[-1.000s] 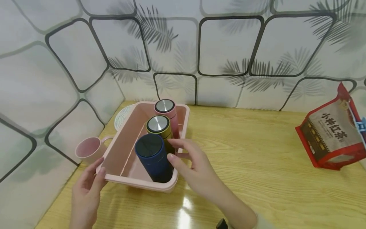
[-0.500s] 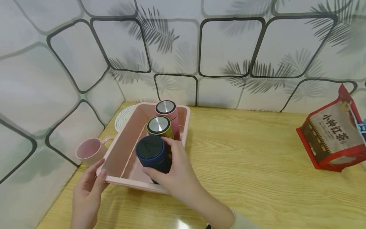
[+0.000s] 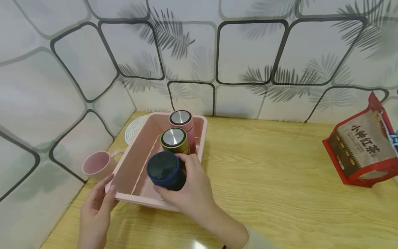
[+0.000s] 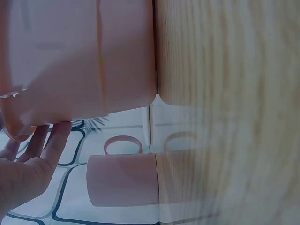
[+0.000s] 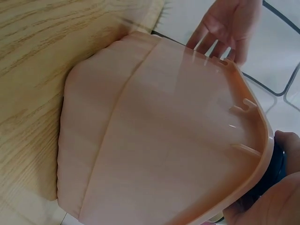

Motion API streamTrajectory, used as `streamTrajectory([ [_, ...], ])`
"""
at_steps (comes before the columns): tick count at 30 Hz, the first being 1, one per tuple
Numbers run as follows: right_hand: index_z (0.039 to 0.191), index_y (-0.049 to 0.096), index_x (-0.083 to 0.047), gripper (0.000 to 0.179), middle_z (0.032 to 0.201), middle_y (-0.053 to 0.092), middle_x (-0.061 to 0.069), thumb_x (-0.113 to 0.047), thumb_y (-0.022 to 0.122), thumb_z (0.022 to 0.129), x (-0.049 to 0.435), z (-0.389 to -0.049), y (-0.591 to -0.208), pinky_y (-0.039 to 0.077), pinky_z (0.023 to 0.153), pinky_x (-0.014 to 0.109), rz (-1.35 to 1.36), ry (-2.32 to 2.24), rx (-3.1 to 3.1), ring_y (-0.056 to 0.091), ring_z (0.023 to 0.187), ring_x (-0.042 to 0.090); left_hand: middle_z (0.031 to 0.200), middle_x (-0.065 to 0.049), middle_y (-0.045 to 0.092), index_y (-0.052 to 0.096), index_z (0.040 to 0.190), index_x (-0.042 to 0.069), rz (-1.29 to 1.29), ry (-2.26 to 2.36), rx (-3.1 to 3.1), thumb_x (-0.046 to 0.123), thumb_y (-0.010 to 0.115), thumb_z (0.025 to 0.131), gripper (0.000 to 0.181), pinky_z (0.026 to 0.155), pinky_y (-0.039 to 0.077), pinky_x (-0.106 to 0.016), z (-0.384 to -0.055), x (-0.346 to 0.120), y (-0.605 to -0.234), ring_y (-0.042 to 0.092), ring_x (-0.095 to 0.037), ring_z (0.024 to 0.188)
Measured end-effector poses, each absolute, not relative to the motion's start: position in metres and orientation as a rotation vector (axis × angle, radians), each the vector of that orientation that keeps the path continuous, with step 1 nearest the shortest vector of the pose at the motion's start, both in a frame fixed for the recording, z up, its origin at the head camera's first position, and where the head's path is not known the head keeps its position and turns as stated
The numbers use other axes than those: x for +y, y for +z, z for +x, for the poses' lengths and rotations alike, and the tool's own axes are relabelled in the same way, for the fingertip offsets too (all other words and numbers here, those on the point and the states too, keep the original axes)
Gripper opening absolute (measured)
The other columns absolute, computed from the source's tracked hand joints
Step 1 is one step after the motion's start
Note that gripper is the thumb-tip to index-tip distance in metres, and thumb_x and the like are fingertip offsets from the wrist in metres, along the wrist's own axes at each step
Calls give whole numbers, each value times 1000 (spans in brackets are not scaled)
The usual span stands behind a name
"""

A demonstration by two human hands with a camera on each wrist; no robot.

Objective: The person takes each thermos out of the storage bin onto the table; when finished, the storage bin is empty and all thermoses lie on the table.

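A pink plastic bin (image 3: 140, 196) stands on the table with bottles standing along its right side. My right hand (image 3: 192, 185) grips a dark blue thermos (image 3: 164, 169) at the bin's front right, thumb in front and fingers behind. Behind it are a yellow-green thermos (image 3: 174, 138) and a pink thermos (image 3: 183, 121), both with silver lids. With thumb and fingers, my left hand (image 3: 97, 204) pinches the bin's front left corner. In the left wrist view, fingers (image 4: 56, 138) reach under the rim. The blue thermos's lower part is hidden behind my right hand and the bin.
Left of the bin stands a pink mug (image 3: 97, 164), its handle close to the bin wall. A white dotted round item (image 3: 133, 129) lies partly behind the bin. At the far right is a red and beige tea bag (image 3: 360, 145). Patterned walls border the wooden table (image 3: 264, 166).
My right hand has moved left from beside the bottles and taken hold of the blue thermos, which now stands a little more upright. My left hand stays at the bin's corner.
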State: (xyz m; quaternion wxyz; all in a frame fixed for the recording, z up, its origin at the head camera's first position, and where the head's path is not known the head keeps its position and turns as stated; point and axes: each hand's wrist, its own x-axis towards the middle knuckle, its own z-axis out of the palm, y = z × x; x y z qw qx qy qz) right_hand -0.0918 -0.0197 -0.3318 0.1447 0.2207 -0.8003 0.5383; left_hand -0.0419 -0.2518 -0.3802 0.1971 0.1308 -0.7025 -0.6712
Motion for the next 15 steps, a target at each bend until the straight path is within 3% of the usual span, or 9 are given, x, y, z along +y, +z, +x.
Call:
streamTrajectory([
  [5, 125, 53, -13, 73, 113, 51, -4, -20, 94, 65, -17, -87, -328, 53, 93, 30, 758, 1705, -2172, 57, 108, 11, 138, -15, 45, 49, 141, 0, 395, -1871, -1987, 12, 54, 103, 40, 84, 53, -17, -42, -252, -380, 49, -14, 119],
  [12, 125, 54, -6, 71, 115, 58, 4, -7, 91, 65, 1, -82, -293, 60, 72, 31, 915, 1795, -1850, 58, 102, 20, 136, -13, 47, 49, 141, 0, 360, -1872, -1980, 11, 53, 103, 40, 84, 53, -18, -41, -251, -382, 50, -14, 118],
  [15, 125, 54, 1, 68, 117, 61, 11, -6, 89, 67, 14, -81, -273, 60, 75, 34, 960, 1814, -1686, 58, 103, 26, 135, -11, 48, 49, 140, -1, 335, -1879, -1969, 10, 53, 103, 39, 84, 53, -19, -42, -251, -383, 50, -14, 118],
])
